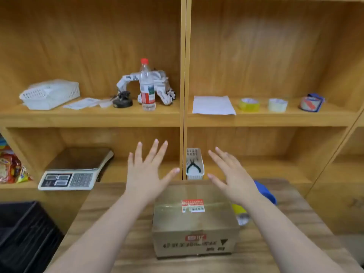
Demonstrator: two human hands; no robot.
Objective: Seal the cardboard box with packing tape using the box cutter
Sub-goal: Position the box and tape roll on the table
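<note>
A closed cardboard box (195, 221) with a red-and-white label on top sits on the wooden table (110, 223). My left hand (146, 172) hovers above the box's far left corner, fingers spread, holding nothing. My right hand (234, 174) hovers above the far right corner, also spread and empty. Three tape rolls stand on the upper right shelf: a yellow roll (249, 104), a pale roll (278, 104) and a roll in a blue dispenser (312, 102). No box cutter is recognisable. A blue and a yellow object (266, 192) lie partly hidden behind my right forearm.
A small white basket with pliers (194, 164) stands on the lower shelf behind the box. A weighing scale (76, 170) sits lower left. The upper left shelf holds a water bottle (146, 85), a white toy robot, a white basket (50, 93). A paper sheet (212, 105) lies upper right.
</note>
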